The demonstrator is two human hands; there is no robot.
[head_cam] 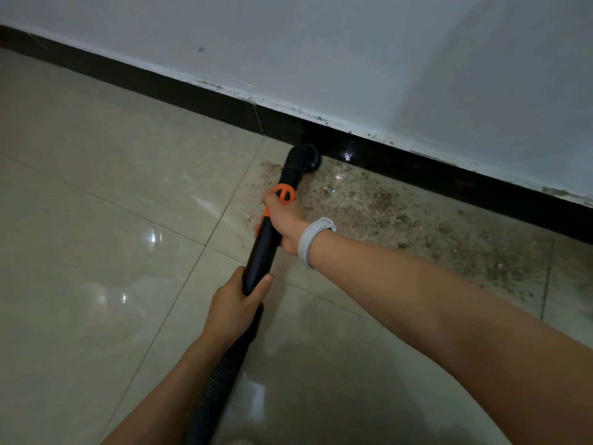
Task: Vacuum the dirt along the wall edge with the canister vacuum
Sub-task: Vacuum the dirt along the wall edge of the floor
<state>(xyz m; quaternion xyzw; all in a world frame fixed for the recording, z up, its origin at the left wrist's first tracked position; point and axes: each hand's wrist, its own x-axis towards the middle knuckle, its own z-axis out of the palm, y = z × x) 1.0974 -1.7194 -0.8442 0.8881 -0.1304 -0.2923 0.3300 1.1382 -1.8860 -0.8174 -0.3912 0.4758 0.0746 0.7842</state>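
Two hands, left hand (pixel 236 303) and right hand (pixel 282 220), gripping one vacuum wand (pixel 261 252), nozzle (pixel 303 159) at baseboard (pixel 192 91)

text: none legible | labels: none | numbers: none | signs: none

both hands on black vacuum wand (pixel 261 252). right hand (pixel 284 221) grips far up by orange collar (pixel 284 194), left hand (pixel 236 305) grips near end where ribbed hose (pixel 218 390) starts. nozzle (pixel 303 159) right against black baseboard (pixel 449 170). brown dirt (pixel 417 220) spread along wall edge to right, on glossy beige tiles (pixel 96 220).
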